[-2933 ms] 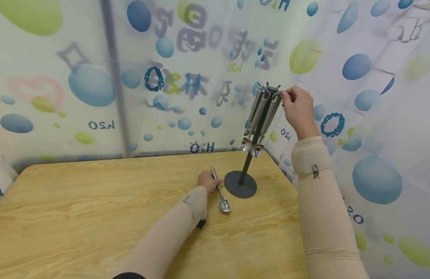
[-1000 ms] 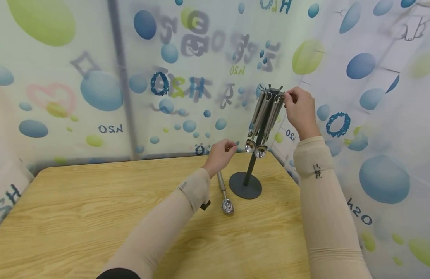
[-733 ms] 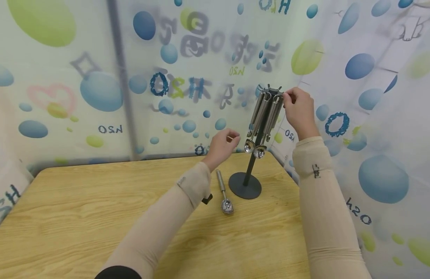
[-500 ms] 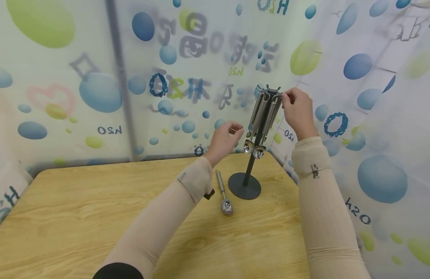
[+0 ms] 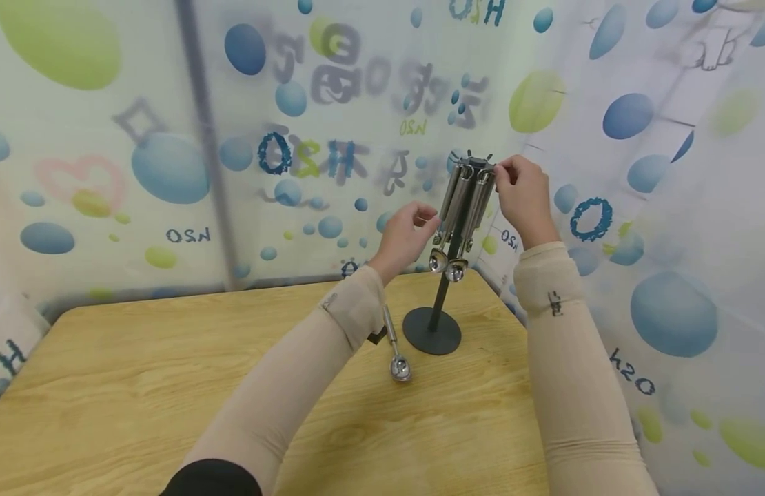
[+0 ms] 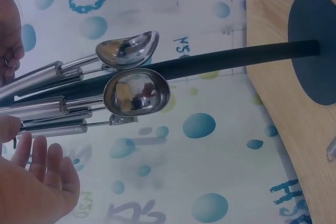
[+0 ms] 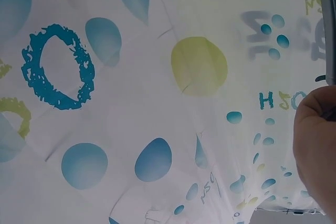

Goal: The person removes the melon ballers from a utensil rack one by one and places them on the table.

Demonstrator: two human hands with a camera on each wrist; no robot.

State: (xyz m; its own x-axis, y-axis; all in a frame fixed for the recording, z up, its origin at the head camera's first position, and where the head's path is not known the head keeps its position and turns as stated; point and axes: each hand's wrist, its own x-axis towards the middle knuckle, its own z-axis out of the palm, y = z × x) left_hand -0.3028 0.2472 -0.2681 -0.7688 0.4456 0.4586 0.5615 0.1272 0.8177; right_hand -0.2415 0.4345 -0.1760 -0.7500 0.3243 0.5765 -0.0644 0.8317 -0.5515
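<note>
Right hand point(image 5: 526, 196) pinching the dark-grey, round-based stand point(image 5: 432, 334) up top; left hand point(image 5: 407, 238), loose-fingered, beside silver metal scoops point(image 6: 136, 93), contact unclear.

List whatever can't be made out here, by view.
Head: part of the loose scoop's handle, behind the left sleeve.
Head: exact count of the hanging utensils; front ones overlap those behind.
Left wrist: top of the stand, cut off by the left edge.
Left wrist: most of the loose scoop, past the right edge.
Right wrist: fingertips of the right hand, past the right edge.
</note>
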